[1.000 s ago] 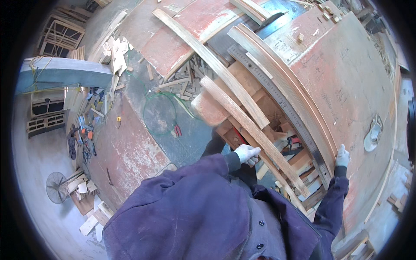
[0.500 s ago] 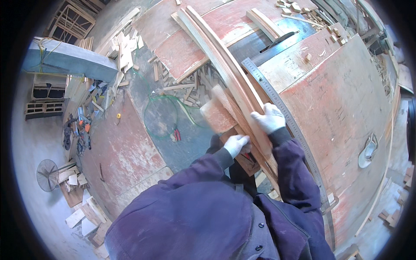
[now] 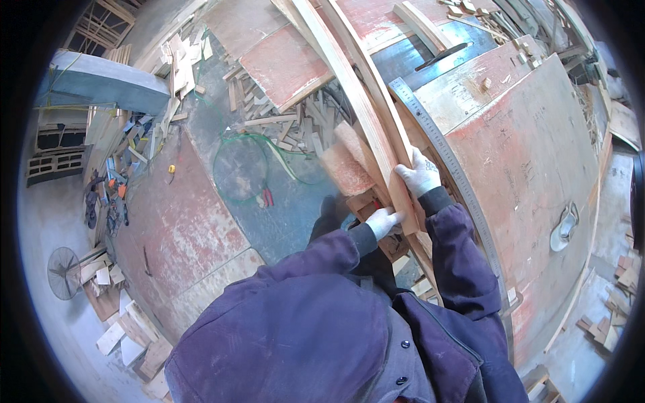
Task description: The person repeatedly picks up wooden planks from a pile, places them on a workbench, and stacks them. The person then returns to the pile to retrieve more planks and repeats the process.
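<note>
Two long wooden strips run away from me over the worktable, with a narrow gap between them. My right hand (image 3: 420, 174), in a white glove, is closed around the right-hand wooden strip (image 3: 371, 75), its thumb on the strip's left side. My left hand (image 3: 384, 222), also gloved, is closed at the near end of the left-hand wooden strip (image 3: 359, 101); its fingertips are partly hidden. Below these, more wood lies along the table edge near my waist. A metal ruler (image 3: 437, 131) curves along the right of the strips.
A dark saw blade (image 3: 441, 58) stands up from a steel plate (image 3: 403, 60) beyond the ruler, beside a short timber piece (image 3: 422, 25). Offcuts (image 3: 295, 124) and a green hose (image 3: 216, 164) lie on the floor to the left. A fan (image 3: 65, 273) stands far left.
The two strips have spread apart and reach farther toward the upper edge. My left hand has shifted slightly right and nearer. My right hand keeps its grip. The whole view has shifted slightly.
</note>
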Demonstrator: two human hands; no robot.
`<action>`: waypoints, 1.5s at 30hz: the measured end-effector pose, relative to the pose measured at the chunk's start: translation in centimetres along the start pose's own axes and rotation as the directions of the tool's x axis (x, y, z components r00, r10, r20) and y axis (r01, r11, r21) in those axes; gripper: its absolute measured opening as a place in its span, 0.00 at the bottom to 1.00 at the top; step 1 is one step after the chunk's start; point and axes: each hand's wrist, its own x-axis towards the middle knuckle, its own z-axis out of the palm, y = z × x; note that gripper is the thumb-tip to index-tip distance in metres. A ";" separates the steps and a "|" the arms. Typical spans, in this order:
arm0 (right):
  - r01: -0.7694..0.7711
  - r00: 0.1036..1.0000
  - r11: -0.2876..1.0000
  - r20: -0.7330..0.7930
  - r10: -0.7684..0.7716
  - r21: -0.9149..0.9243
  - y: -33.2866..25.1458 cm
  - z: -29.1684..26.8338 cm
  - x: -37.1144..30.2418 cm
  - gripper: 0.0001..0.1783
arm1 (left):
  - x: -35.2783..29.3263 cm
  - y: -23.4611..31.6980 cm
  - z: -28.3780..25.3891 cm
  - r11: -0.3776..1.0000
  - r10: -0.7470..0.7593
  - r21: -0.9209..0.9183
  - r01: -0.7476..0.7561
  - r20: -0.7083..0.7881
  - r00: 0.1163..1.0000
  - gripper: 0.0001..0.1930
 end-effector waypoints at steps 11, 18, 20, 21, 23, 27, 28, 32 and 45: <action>0.085 0.981 0.970 -0.189 -0.041 0.226 3.6 0.9 -3.7 0.31 | 0.4 1.3 -1.0 0.995 -0.021 0.103 0.012 0.082 0.996 0.25; -0.112 0.958 0.993 -0.262 0.118 0.039 15.5 4.7 -16.8 0.17 | 1.3 3.0 -0.7 0.995 -0.071 0.075 0.060 0.156 0.985 0.24; -0.248 0.960 0.958 -0.166 0.224 -0.143 15.9 6.5 -19.3 0.12 | 1.7 3.4 -0.9 0.988 -0.060 0.151 0.034 0.171 0.983 0.23; -0.201 0.959 0.972 -0.225 0.171 -0.122 15.6 7.1 -20.1 0.11 | 1.8 3.5 -1.0 0.980 -0.074 0.196 0.037 0.185 0.980 0.22; -0.217 0.943 0.952 -0.296 0.148 -0.214 14.5 7.8 -21.0 0.08 | 1.5 3.4 -1.3 0.973 -0.032 0.228 -0.017 0.212 0.977 0.20; -0.178 0.924 0.856 -0.381 -0.024 -0.485 11.3 7.7 -20.6 0.09 | -1.3 2.3 -3.9 0.954 -0.164 0.293 0.055 0.361 0.918 0.19; -0.204 0.942 0.903 -0.326 0.077 -0.377 10.6 7.5 -20.6 0.09 | -2.4 1.6 -4.7 0.965 -0.154 0.254 0.064 0.352 0.923 0.19; -0.171 0.909 0.942 -0.414 0.038 -0.289 6.4 8.8 -21.4 0.07 | -5.4 0.2 -8.6 0.949 -0.240 0.275 0.154 0.313 0.919 0.24; -0.232 0.803 0.953 -0.514 0.301 0.197 0.5 17.9 -22.4 0.19 | -3.5 5.2 -14.5 0.966 -0.220 -0.143 0.216 -0.011 0.976 0.29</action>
